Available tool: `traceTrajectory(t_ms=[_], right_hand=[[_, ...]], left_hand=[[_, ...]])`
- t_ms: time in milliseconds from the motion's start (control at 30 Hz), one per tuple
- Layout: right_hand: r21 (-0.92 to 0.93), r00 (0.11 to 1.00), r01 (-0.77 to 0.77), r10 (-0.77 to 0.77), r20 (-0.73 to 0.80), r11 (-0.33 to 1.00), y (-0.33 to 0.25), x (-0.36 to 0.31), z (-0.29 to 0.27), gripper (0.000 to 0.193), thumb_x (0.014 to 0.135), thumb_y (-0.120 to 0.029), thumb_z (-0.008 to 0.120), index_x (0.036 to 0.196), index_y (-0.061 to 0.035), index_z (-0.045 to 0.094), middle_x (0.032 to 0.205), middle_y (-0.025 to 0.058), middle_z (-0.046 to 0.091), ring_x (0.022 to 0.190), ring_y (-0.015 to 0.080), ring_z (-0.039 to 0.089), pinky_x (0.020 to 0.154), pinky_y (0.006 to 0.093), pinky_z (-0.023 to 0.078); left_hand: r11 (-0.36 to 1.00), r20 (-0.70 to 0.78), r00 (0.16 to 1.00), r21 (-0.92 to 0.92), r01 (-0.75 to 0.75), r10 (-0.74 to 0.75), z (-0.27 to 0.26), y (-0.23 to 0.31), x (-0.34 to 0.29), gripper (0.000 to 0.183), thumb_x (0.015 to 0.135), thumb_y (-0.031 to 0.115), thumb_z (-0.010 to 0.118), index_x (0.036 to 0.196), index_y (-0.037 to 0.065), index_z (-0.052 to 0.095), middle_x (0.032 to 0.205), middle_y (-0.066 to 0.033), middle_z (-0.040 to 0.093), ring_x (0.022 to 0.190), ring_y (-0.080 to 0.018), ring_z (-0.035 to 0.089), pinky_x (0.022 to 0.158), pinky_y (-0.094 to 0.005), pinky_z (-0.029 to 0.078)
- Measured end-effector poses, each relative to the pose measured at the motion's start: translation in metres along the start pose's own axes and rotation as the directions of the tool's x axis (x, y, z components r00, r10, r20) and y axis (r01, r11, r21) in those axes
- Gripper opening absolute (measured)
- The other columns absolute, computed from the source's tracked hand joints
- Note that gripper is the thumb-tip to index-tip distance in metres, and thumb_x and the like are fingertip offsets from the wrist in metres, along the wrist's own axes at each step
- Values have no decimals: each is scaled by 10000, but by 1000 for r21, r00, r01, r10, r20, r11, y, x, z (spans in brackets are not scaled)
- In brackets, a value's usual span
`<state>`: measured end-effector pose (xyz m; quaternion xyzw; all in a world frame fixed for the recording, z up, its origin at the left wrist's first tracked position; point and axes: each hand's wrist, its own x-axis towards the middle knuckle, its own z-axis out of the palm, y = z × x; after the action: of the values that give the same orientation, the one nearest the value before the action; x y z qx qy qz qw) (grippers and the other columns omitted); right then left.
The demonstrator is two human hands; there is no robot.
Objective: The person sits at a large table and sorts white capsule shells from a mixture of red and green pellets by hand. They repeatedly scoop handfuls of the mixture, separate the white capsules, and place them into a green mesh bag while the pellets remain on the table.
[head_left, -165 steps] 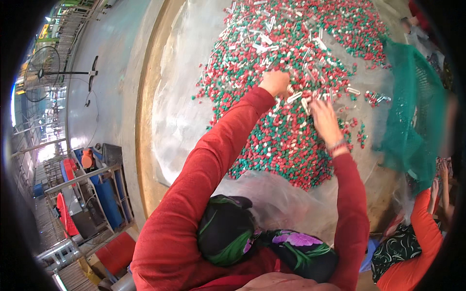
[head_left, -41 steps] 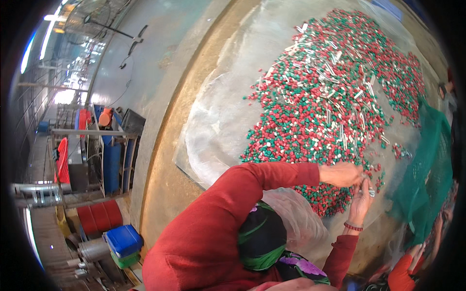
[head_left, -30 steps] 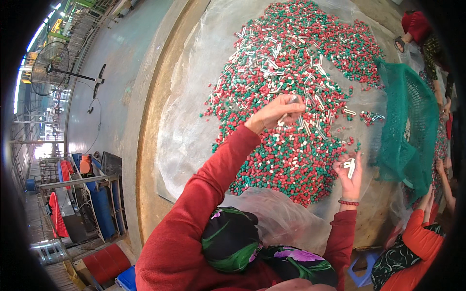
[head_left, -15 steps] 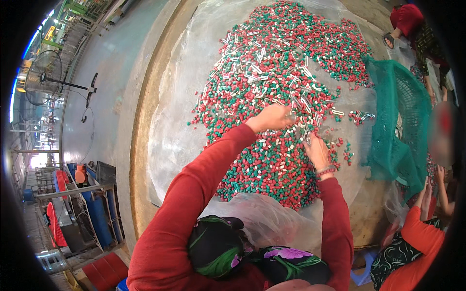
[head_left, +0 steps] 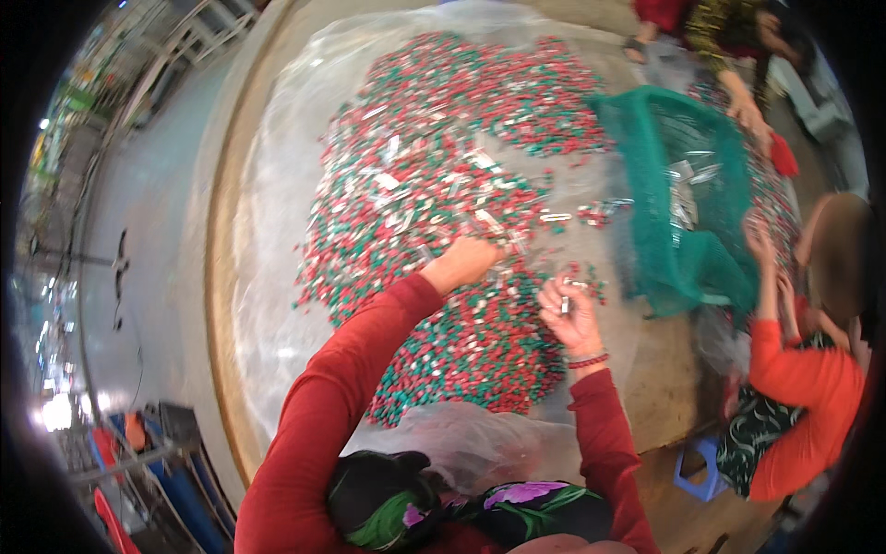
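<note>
A wide heap of small red, green and white pieces is spread over a clear plastic sheet. Pale elongated loops or clips lie scattered across its middle. My left hand rests at the heap's centre, fingers curled downward and closed; whatever they pinch is hidden. Over the heap's right edge, my right hand is turned partly palm up, its curled fingers around a small shiny piece too blurred to identify. A single pale loop lies on the sheet beyond that hand.
To the right stands a green mesh-lined basket holding several pale strips. Other people's hands work at another heap beyond it. A blue stool is at lower right; a concrete ledge edges the table's left.
The view has swung right, shifting the heap leftward and showing more of the basket. My right hand has drawn away from my left and turned palm up.
</note>
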<state>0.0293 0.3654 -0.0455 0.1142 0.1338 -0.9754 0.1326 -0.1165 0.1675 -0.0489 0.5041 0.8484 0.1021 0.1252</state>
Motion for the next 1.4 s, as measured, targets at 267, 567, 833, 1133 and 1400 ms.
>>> traceTrajectory(t_ms=[267, 567, 833, 1133, 1400], right_hand=[[-15, 995, 56, -57, -80, 998, -11, -28, 10, 279, 893, -227, 524, 1085, -25, 549, 1029, 187, 605, 961, 350, 591, 924, 556, 430], [244, 997, 71, -61, -50, 967, 36, -18, 27, 528, 956, -486, 303, 1264, -84, 450, 1256, 185, 512, 1191, 372, 460, 1006, 602, 312], [293, 959, 249, -194, -205, 923, 0, -10, 13, 359, 935, -393, 417, 1109, -105, 546, 1145, 127, 589, 1090, 335, 543, 950, 581, 401], [171, 932, 164, -95, -349, 972, -21, -24, 19, 251, 880, -295, 491, 948, -72, 585, 869, 107, 628, 822, 292, 595, 791, 476, 477], [182, 856, 517, -504, -113, 837, -232, -70, 77, 272, 892, -284, 353, 838, -33, 443, 668, 32, 312, 571, 158, 313, 498, 303, 267]], left_hand=[[994, 103, 994, 104, 33, -44, -18, 1, 12, 263, 774, 313, 657, 908, 88, 637, 757, -141, 645, 754, -315, 648, 669, -443, 508], [961, 85, 996, -275, -14, 39, -88, 77, 6, 415, 725, 231, 681, 1085, 44, 597, 1035, -226, 561, 899, -369, 601, 783, -421, 488], [850, -364, 929, -506, -145, -58, -117, 108, 11, 220, 734, 56, 646, 946, 4, 622, 796, -134, 632, 779, -292, 642, 654, -371, 502], [876, -336, 912, -479, 48, -234, -113, 62, -16, 170, 813, 150, 607, 942, 57, 669, 832, -128, 672, 779, -250, 663, 692, -336, 510], [923, -131, 957, -258, -285, 259, 24, 121, -19, 196, 738, 122, 605, 926, 66, 613, 917, -78, 583, 937, -281, 567, 722, -392, 512]])
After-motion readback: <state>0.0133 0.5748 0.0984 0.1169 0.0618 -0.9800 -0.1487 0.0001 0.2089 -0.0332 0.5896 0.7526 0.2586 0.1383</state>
